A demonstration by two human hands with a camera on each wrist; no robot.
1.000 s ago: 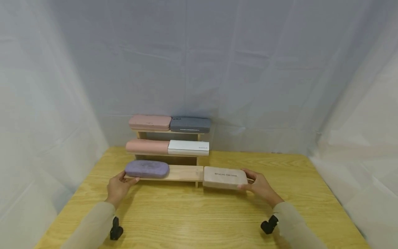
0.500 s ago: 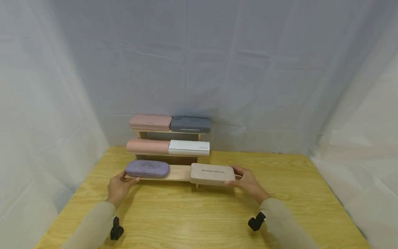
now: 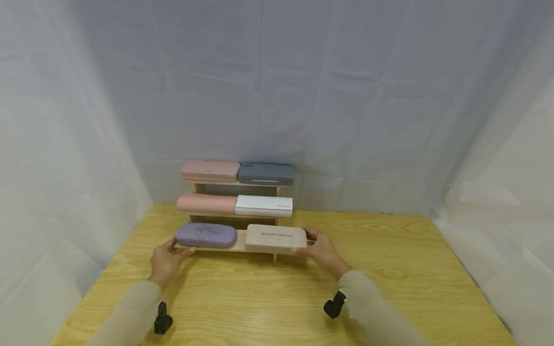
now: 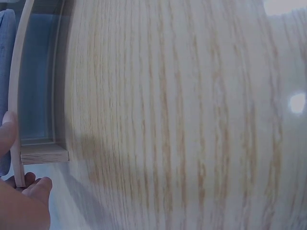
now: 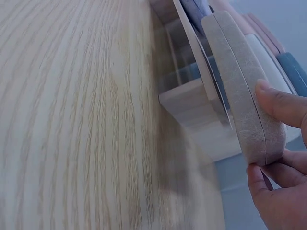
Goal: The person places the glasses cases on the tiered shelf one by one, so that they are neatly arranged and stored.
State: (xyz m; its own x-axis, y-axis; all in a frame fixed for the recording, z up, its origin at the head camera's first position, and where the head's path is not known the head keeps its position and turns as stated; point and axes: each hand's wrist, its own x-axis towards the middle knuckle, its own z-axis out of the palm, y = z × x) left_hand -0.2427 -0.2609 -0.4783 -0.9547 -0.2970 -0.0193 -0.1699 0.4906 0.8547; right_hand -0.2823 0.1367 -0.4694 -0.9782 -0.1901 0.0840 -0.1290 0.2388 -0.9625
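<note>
A three-tier wooden display rack point(image 3: 240, 244) stands on the table. My left hand point(image 3: 166, 263) grips the left end of its lowest shelf, beside a purple glasses case point(image 3: 207, 235) lying there. In the left wrist view, the thumb point(image 4: 6, 133) lies over the shelf board point(image 4: 15, 86) and the other fingers are under its end. My right hand point(image 3: 323, 253) pinches a beige glasses case point(image 3: 275, 238) by its right end, over the right part of that shelf. The right wrist view shows this case point(image 5: 240, 91) tilted, with a gap between its near end and the board.
A pink case point(image 3: 209, 170) and a grey-blue case point(image 3: 266, 174) fill the top tier. On the middle tier lie a salmon case point(image 3: 207, 203) and a white case point(image 3: 263, 205). Behind the wood-grain table point(image 3: 242, 302) hangs a pale curtain point(image 3: 346, 96).
My right hand has carried the beige case leftward, from beyond the rack's right end to over the lowest shelf beside the purple case. The left hand has stayed at the shelf's left end.
</note>
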